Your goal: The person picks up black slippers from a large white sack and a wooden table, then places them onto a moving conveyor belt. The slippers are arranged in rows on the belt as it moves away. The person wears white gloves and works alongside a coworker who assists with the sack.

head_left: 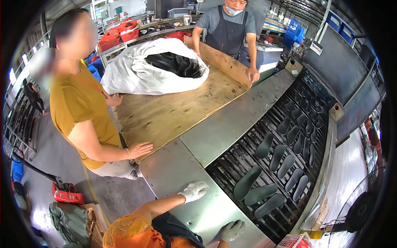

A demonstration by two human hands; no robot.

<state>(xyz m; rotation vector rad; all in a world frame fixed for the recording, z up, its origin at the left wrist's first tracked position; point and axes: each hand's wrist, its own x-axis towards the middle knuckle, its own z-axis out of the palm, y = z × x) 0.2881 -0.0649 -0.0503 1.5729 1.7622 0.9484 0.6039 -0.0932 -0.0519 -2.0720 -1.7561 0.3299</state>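
My left hand [194, 191], in a white knit glove, rests on the bare metal tabletop [173, 169] with its fingers stretched out and nothing in it. Near the lower edge my right hand [233, 231], in a greyish glove, also lies open on the metal. Just right of my hands, several dark grey shoe insoles [261, 194] are spread over a black slatted conveyor [231, 165]. Beyond the tabletop is a worn plywood board [161, 120] with a raised far side. On it lies a white woven sack [132, 70], its mouth showing black, sheet-like pieces [175, 64].
A person in a mustard shirt [78, 107] stands at left, both hands on the board. Another in a dark apron [227, 31] grips its far right side. A red pallet jack [66, 194] stands lower left, a black fan [364, 211] lower right. Red baskets [109, 40] sit behind.
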